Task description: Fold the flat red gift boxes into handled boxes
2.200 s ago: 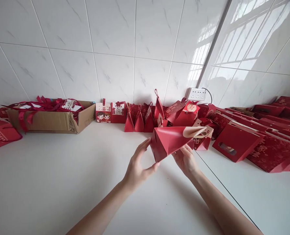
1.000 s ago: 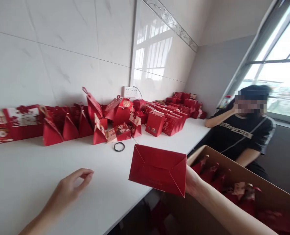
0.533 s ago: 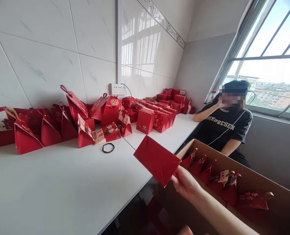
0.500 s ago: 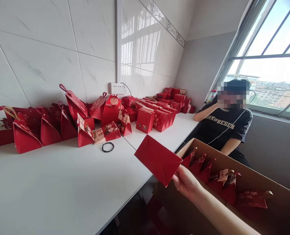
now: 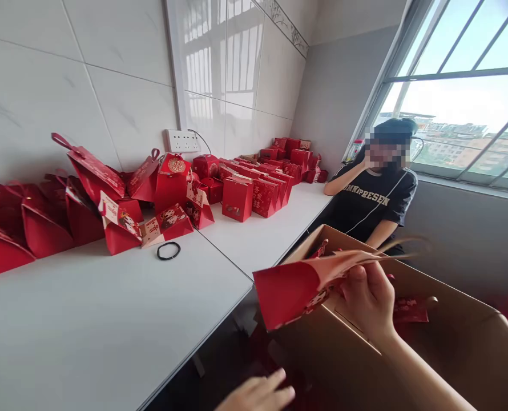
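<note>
Red gift box (image 5: pixel 286 291) with a pale folded top, held in the air beyond the table's corner and overlapping the carton's near rim in this view; it lies tilted almost on its side, base toward the left. The right hand (image 5: pixel 369 297) pinches its narrow top end between thumb and fingers, and a blurred ribbon loop (image 5: pixel 408 248) extends past the grip. The left hand (image 5: pixel 258 394), cut off by the lower edge, has its fingers extended and grasps nothing in view. The open cardboard carton (image 5: pixel 463 325) contains further red packages (image 5: pixel 410 308), partly hidden by the right hand. On the white table (image 5: pixel 121 319) lies a black ring (image 5: pixel 168 250), near a row of red boxes (image 5: pixel 237 198) along the tiled wall (image 5: pixel 129 97). Beyond the carton, a person in a black shirt (image 5: pixel 361 200) sits beside a barred window (image 5: pixel 459 103).
</note>
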